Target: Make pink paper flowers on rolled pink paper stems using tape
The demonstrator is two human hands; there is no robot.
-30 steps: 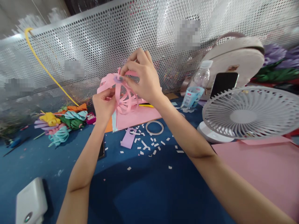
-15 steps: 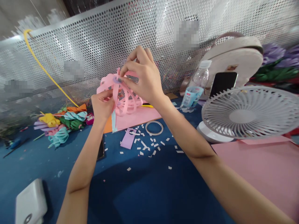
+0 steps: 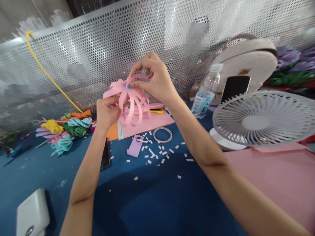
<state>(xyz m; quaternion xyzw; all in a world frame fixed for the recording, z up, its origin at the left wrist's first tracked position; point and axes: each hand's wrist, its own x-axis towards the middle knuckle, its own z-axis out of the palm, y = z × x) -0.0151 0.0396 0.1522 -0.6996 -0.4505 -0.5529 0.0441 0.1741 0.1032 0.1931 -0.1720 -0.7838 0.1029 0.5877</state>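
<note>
A pink paper-strip lantern [image 3: 135,104], its strips curving out from a purple disc at the top, is held up above the table between both hands. My left hand [image 3: 108,113] grips it from the left, with the fingertips partly hidden among the strips. At the top, my right hand [image 3: 154,75] pinches a pink strip beside the purple disc. Under it lie a pink paper sheet [image 3: 150,123] and a yellow-handled tool [image 3: 155,111]. Nearer to me are a purple paper piece [image 3: 135,147], a silver ring [image 3: 162,135] and scattered white paper scraps.
A water bottle [image 3: 203,93], a white bag [image 3: 246,60] with a phone against it, and a grey fan [image 3: 261,121] stand to the right. Coloured paper flowers [image 3: 66,129] lie on the left. A white device [image 3: 33,213] sits front left. Perforated metal [image 3: 110,49] borders the back.
The right hand has shifted slightly right and down, still pinching at the top. The lantern has tilted, its strips hanging more openly and showing more of the yellow-handled tool.
</note>
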